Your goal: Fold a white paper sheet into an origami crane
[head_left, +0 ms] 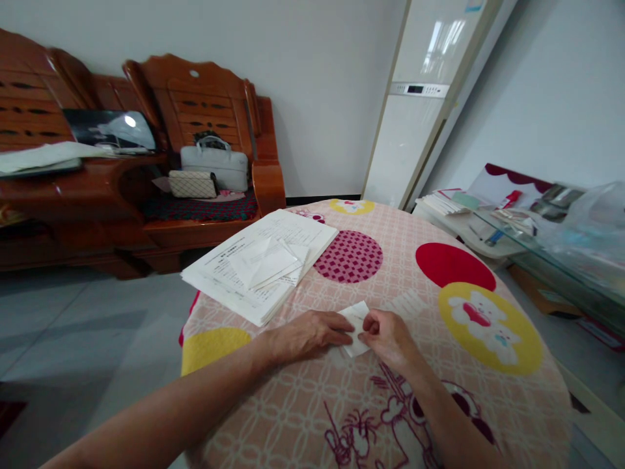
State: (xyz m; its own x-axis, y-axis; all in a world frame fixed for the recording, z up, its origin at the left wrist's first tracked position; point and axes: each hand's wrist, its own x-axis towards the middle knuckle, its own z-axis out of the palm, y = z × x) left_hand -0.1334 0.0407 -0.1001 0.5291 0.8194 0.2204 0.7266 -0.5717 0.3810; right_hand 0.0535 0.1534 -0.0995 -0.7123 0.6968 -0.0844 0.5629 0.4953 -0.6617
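Observation:
A small folded piece of white paper (357, 314) lies on the patterned cloth in front of me. My left hand (312, 335) holds its left edge, with the fingers curved and their tips on the paper. At the right edge, my right hand (389, 335) pinches the paper between thumb and bent forefinger. Farther off to the left is a stack of printed sheets (229, 277), and several folded white papers (276, 262) rest on top of it.
The round table's cloth (293, 404) has coloured circles and cartoon figures. Behind stand wooden armchairs (195, 98), one bearing a grey bag (215, 166) and a quilted purse (193, 184). A tall white cabinet unit (410, 130) is at the back. At right, a glass-topped table (551, 251) carries clutter.

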